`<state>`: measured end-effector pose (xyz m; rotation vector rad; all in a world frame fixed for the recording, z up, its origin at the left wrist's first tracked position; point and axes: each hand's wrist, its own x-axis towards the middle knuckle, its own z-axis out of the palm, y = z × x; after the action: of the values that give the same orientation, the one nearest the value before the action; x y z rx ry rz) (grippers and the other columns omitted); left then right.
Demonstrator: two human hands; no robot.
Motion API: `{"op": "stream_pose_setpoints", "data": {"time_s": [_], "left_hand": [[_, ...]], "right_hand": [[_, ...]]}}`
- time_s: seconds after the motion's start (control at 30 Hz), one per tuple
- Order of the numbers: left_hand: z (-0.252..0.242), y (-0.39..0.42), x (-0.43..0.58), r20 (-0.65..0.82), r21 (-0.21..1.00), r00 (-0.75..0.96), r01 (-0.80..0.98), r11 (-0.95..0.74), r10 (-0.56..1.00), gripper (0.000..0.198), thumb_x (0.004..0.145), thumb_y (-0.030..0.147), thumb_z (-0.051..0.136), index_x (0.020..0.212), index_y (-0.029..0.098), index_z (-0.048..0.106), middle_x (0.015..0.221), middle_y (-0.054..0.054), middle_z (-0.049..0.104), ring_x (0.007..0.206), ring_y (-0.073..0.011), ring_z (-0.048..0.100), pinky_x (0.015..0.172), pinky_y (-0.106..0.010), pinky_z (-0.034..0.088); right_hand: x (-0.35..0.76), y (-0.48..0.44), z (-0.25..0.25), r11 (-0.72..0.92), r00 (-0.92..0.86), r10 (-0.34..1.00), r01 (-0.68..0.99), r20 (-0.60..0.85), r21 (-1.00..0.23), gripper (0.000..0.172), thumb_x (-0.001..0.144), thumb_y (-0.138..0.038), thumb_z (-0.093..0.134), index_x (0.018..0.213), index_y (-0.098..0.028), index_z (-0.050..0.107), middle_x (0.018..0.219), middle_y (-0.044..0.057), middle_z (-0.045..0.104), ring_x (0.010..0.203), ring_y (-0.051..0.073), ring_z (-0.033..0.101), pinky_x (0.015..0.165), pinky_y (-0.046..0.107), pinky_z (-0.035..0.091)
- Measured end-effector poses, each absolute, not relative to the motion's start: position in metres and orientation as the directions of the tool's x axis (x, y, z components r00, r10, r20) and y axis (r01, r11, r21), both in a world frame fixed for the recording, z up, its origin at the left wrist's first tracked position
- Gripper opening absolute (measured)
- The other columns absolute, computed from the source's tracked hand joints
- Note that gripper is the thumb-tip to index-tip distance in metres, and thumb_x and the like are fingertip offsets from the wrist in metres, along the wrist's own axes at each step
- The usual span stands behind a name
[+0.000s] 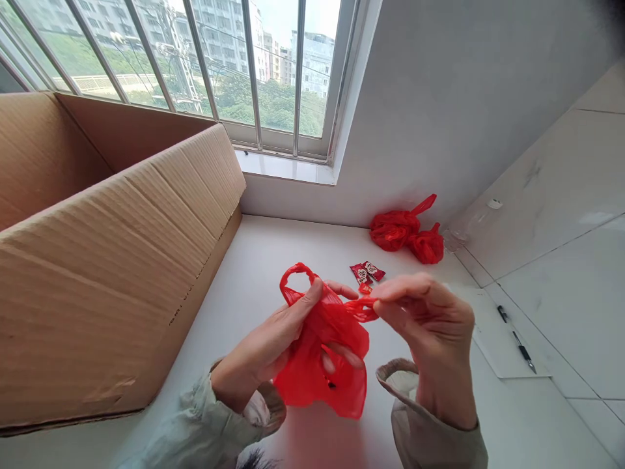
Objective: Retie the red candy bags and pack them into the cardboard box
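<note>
A thin red plastic bag (342, 332) hangs between my hands over the white tabletop. My left hand (293, 326) is closed round its upper part, the thumb on top and some fingers showing through the plastic. One looped handle stands up beside that thumb. With thumb and fingertips, my right hand (424, 319) pinches the other handle and draws it out to the right. What the bag holds, if anything, I cannot make out. Just behind it lie several small red wrapped packets (367, 272).
A large open cardboard box (122, 260) fills the left side. Two knotted red bags (395, 229) rest against the back wall, near a clear plastic bottle (463, 228). At right, a pen (525, 353) and its cap (502, 314) lie by white paper (508, 361). A barred window is behind.
</note>
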<state>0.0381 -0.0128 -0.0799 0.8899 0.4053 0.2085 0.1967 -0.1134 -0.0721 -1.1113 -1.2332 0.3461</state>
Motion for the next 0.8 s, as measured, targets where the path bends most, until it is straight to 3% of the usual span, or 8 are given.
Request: {"op": "stream_pose_setpoints", "data": {"time_s": [0.1, 0.17, 0.33, 0.47, 0.57, 0.63, 0.73, 0.8], "left_hand": [[-0.076, -0.009, 0.035, -0.164, 0.838, 0.927, -0.05, 0.543, 0.337, 0.037, 0.097, 0.055, 0.051, 0.111, 0.022, 0.06, 0.074, 0.0, 0.063, 0.056, -0.0101, 0.056, 0.054, -0.018, 0.044], [-0.074, -0.006, 0.031, -0.124, 0.892, 0.934, -0.043, 0.45, 0.336, 0.022, 0.097, 0.041, 0.059, 0.102, 0.02, 0.059, 0.079, 0.001, 0.06, 0.063, -0.0089, 0.052, 0.06, -0.019, 0.043], [-0.073, 0.002, 0.022, -0.047, 0.967, 0.959, -0.027, 0.255, 0.28, 0.018, 0.09, 0.019, 0.065, 0.085, 0.019, 0.047, 0.083, 0.003, 0.054, 0.072, -0.0103, 0.048, 0.065, -0.022, 0.038], [-0.076, 0.002, 0.023, 0.067, 0.997, 0.952, -0.056, -0.044, 0.298, 0.026, 0.087, 0.019, 0.058, 0.075, 0.021, 0.035, 0.07, 0.005, 0.042, 0.062, -0.0104, 0.034, 0.057, -0.025, 0.029], [-0.078, -0.001, 0.026, 0.235, 0.852, 0.93, -0.057, -0.521, 0.283, 0.025, 0.079, 0.006, 0.051, 0.073, 0.021, 0.032, 0.067, 0.004, 0.04, 0.063, -0.0123, 0.031, 0.057, -0.027, 0.026], [-0.078, -0.003, 0.028, 0.329, 0.664, 0.92, -0.067, -0.745, 0.211, 0.024, 0.084, 0.002, 0.043, 0.073, 0.021, 0.032, 0.07, 0.002, 0.045, 0.068, -0.0147, 0.036, 0.06, -0.028, 0.03], [-0.079, -0.001, 0.03, 0.5, 0.417, 0.847, -0.054, -0.907, 0.179, 0.027, 0.097, 0.006, 0.034, 0.075, 0.022, 0.037, 0.083, -0.003, 0.054, 0.08, -0.0183, 0.046, 0.07, -0.03, 0.04], [-0.081, 0.001, 0.029, 0.59, 0.346, 0.777, 0.003, -0.938, 0.22, 0.026, 0.1, 0.009, 0.035, 0.079, 0.021, 0.043, 0.094, -0.005, 0.056, 0.084, -0.0184, 0.05, 0.073, -0.03, 0.043]], "right_hand": [[0.193, -0.121, -0.065, 0.521, -0.058, 0.818, 0.497, 0.572, -0.694, 0.014, 0.092, -0.011, 0.062, 0.087, -0.022, 0.068, 0.08, 0.0, 0.072, 0.075, 0.015, 0.066, 0.073, 0.029, 0.056], [0.191, -0.123, -0.065, 0.526, -0.199, 0.825, 0.612, 0.528, -0.59, 0.017, 0.095, -0.009, 0.056, 0.087, -0.021, 0.066, 0.083, 0.001, 0.072, 0.079, 0.015, 0.063, 0.075, 0.029, 0.055], [0.194, -0.128, -0.064, 0.501, -0.302, 0.861, 0.645, 0.409, -0.577, 0.013, 0.093, -0.01, 0.057, 0.091, -0.019, 0.066, 0.093, 0.004, 0.073, 0.089, 0.016, 0.066, 0.079, 0.028, 0.054], [0.203, -0.122, -0.064, 0.546, -0.193, 0.83, 0.479, 0.524, -0.688, 0.007, 0.093, -0.015, 0.063, 0.092, -0.02, 0.068, 0.095, 0.004, 0.074, 0.088, 0.015, 0.07, 0.082, 0.026, 0.055], [0.207, -0.105, -0.074, 0.46, -0.01, 0.863, 0.429, 0.505, -0.777, 0.021, 0.095, -0.029, 0.063, 0.115, -0.024, 0.066, 0.12, 0.005, 0.069, 0.112, 0.018, 0.064, 0.098, 0.033, 0.051], [0.206, -0.092, -0.082, 0.367, -0.053, 0.926, 0.351, 0.373, -0.862, 0.033, 0.101, -0.037, 0.051, 0.13, -0.025, 0.059, 0.13, 0.006, 0.064, 0.118, 0.019, 0.06, 0.102, 0.035, 0.049], [0.2, -0.079, -0.092, 0.257, -0.091, 0.966, 0.21, 0.242, -0.944, 0.036, 0.105, -0.037, 0.037, 0.131, -0.025, 0.059, 0.123, 0.005, 0.066, 0.112, 0.016, 0.062, 0.098, 0.031, 0.05], [0.197, -0.076, -0.096, 0.24, -0.083, 0.97, 0.141, 0.23, -0.961, 0.033, 0.104, -0.032, 0.04, 0.128, -0.025, 0.061, 0.119, 0.004, 0.066, 0.107, 0.015, 0.062, 0.094, 0.028, 0.051]]}}
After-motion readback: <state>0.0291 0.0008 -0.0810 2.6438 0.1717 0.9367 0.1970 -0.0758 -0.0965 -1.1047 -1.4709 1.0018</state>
